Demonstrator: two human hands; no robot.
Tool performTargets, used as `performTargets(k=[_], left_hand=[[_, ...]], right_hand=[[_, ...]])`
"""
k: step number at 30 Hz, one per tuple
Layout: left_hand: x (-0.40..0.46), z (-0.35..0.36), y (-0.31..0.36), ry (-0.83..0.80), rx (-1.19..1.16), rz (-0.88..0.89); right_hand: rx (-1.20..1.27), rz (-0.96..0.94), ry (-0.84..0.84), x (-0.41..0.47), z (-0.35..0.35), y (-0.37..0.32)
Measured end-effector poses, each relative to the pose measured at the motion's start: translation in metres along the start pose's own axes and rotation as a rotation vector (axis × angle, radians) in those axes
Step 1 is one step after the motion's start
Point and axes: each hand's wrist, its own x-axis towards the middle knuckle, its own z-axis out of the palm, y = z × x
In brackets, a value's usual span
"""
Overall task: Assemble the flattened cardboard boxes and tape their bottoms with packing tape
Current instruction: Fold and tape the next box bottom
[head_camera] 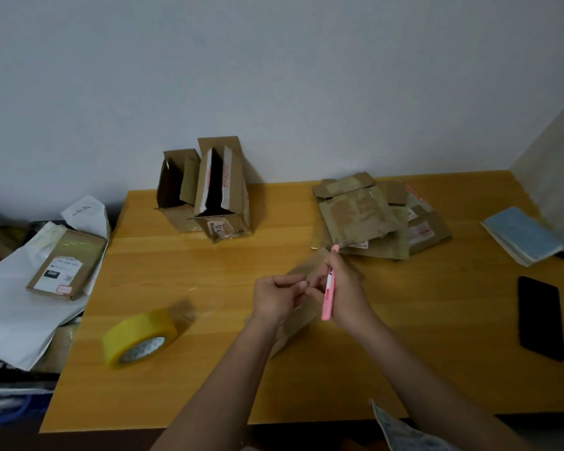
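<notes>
At the middle of the bench (209, 288), your two hands meet over one flattened cardboard piece (295, 323). Your left hand (275, 299) has its fingers (295, 284) curled in, pinching something small at the meeting point; motion blur hides what it is, and I cannot tell whether it is tape or a cardboard edge. Your right hand (345, 294) is curled round one pink utility knife (328, 297), held nearly upright with its tip toward 12 o'clock; whether a blade is out is too small to make out. The cardboard piece lies partly under both hands, so its full outline is hidden.

At 8 o'clock from the hands, one yellow tape roll (140, 338) lies tilted on the bench, its loose end blurred. At 11 o'clock, two assembled boxes (205, 190) stand touching each other against the wall, flaps up. At 1 o'clock sits one pile of flattened boxes (372, 216); they overlap, so I cannot count them exactly. At 3 o'clock lies one black phone (541, 317), and toward 2 o'clock one blue notebook (521, 234) near the bench's right edge. At 9 o'clock, off the bench, one sealed parcel (67, 263) rests on white plastic mailers (20, 307). At 5 o'clock a patterned cloth (401, 431) is cut off by the frame's lower edge.
</notes>
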Motion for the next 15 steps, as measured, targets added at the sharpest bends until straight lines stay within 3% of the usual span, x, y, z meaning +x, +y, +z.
performTargets(k=[5, 9, 15], left_hand=[[0.016, -0.016, -0.008, 0.244, -0.145, -0.013], [0.031, -0.039, -0.018, 0.408, -0.088, 0.022], [0.049, -0.064, -0.042, 0.632, 0.084, -0.029]], right_hand=[[-0.006, 0.113, -0.043, 0.015, -0.020, 0.026], [-0.017, 0.226, 0.081, 0.028, -0.038, 0.058], [-0.010, 0.297, -0.065, 0.045, -0.025, 0.089]])
